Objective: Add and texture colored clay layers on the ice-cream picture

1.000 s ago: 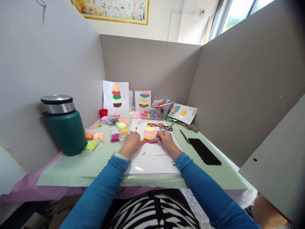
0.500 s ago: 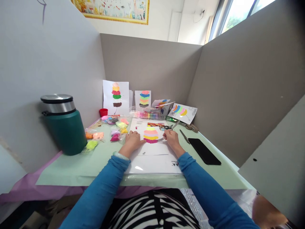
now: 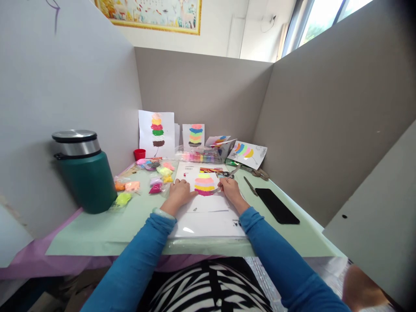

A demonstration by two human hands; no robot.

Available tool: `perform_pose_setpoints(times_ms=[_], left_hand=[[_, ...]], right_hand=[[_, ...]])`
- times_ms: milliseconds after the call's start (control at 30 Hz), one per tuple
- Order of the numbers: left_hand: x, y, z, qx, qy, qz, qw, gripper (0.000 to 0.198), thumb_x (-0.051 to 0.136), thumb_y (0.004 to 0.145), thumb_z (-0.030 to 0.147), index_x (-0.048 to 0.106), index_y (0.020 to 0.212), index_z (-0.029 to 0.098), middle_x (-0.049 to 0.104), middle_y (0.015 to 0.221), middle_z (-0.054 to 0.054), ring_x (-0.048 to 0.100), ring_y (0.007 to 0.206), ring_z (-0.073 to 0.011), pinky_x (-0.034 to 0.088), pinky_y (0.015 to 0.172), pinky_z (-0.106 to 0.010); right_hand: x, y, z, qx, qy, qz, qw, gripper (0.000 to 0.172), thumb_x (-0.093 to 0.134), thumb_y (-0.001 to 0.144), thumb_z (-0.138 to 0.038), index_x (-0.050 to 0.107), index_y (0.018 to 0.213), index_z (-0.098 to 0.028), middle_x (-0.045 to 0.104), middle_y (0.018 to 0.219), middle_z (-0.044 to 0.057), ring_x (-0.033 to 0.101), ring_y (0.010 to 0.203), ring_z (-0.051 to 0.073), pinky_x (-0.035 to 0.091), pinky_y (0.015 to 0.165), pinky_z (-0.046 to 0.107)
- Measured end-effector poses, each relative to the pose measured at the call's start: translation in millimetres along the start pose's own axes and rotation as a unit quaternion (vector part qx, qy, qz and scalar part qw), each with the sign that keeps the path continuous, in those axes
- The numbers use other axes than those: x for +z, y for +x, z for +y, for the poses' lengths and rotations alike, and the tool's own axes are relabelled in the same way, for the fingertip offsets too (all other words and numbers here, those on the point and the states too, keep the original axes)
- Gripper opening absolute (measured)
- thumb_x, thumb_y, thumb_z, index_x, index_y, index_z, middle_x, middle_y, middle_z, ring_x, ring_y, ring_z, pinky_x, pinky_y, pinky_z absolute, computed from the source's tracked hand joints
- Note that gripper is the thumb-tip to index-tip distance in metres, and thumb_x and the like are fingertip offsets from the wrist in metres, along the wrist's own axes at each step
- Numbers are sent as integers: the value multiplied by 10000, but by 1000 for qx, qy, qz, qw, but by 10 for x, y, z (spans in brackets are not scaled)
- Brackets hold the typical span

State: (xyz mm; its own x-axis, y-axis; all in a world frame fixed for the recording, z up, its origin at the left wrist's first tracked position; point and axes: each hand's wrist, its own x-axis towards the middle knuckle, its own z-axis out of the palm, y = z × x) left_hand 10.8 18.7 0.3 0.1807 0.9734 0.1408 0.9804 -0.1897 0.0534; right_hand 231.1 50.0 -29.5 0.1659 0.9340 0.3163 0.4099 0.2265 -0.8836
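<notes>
Clay (image 3: 204,184) lies striped on paper (image 3: 208,205), which the left hand (image 3: 180,190), gripping nothing, seems to steady; the right hand (image 3: 230,190) grasps a fork (image 3: 233,171), tines at the magenta stripe (image 3: 203,193). Beyond, pictures (image 3: 156,134) lean upright, perhaps to stay in sight.

Your right hand (image 3: 230,190) covers the middle of the fork (image 3: 234,171). The framed picture (image 3: 156,17) is cropped at the top.

one camera, i see, rides on the head of the person (image 3: 198,289), facing forward and tipped down at the desk (image 3: 97,236). it looks from near, the left hand (image 3: 179,193) and right hand (image 3: 230,190) just below mid-view, the partition (image 3: 204,84) and a framed picture (image 3: 156,16) beyond.
</notes>
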Motion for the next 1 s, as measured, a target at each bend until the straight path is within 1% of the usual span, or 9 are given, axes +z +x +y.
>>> perform_pose_setpoints(times_ms=[167,267,333,433,533,600,733,867,1000], left_hand=[[-11,-11,2,2,-1,1,1000,530,459,877,560,697,1091,137,611,1250,-175,468,1186,-346,377,954,-442],[-17,-13,5,1,0,1,1000,534,458,877,557,696,1095,131,610,1253,-176,468,1186,-346,378,954,-444],[-16,-9,8,-1,0,0,1000,535,461,875,561,695,1098,134,607,1261,-178,468,1190,-345,377,954,-437],[-13,-4,13,-3,1,2,1000,542,463,873,573,696,1100,139,606,1266,-177,470,1190,-345,376,953,-431],[-19,-11,19,-5,2,3,1000,542,467,871,579,698,1099,145,611,1260,-173,474,1189,-342,375,950,-424],[-27,-20,22,-5,3,2,1000,539,470,871,578,698,1100,147,611,1260,-174,473,1193,-342,373,951,-423],[-36,-27,23,-3,2,2,1000,540,465,873,579,699,1097,146,608,1264,-175,472,1194,-344,374,950,-430],[-33,-22,20,-3,0,1,1000,531,467,872,577,702,1092,154,609,1262,-171,469,1192,-344,375,949,-427],[-28,-21,14,-1,-4,2,1000,533,466,873,574,703,1088,148,610,1256,-176,471,1189,-346,374,950,-429]], right_hand=[[-111,18,17,1,-50,56,997,326,452,751,-328,607,493,-204,611,510,25,575,604,172,396,630,268],[-101,1,-8,0,-13,65,998,322,477,751,-359,605,501,-200,582,483,20,552,568,166,394,607,269],[-54,-20,-40,1,48,45,998,326,497,755,-396,605,526,-191,547,458,7,512,505,148,383,557,265],[50,-62,-88,-1,120,-12,993,352,508,767,-457,625,596,-172,523,460,-9,432,419,118,338,470,259],[134,-89,-99,-21,114,-59,992,370,523,769,-480,646,629,-159,541,482,-8,422,411,108,333,458,253],[152,-81,-77,-22,90,-66,994,357,525,766,-459,652,618,-160,547,478,-5,442,428,113,346,473,251],[89,-12,-3,14,44,-35,998,321,503,751,-389,641,560,-171,553,455,4,486,462,133,362,501,254],[-35,42,35,22,9,9,1000,306,482,733,-344,620,508,-189,575,468,11,534,514,150,387,553,258],[-123,31,14,32,-11,45,998,292,477,719,-316,603,484,-199,585,481,13,546,550,157,393,590,262]])
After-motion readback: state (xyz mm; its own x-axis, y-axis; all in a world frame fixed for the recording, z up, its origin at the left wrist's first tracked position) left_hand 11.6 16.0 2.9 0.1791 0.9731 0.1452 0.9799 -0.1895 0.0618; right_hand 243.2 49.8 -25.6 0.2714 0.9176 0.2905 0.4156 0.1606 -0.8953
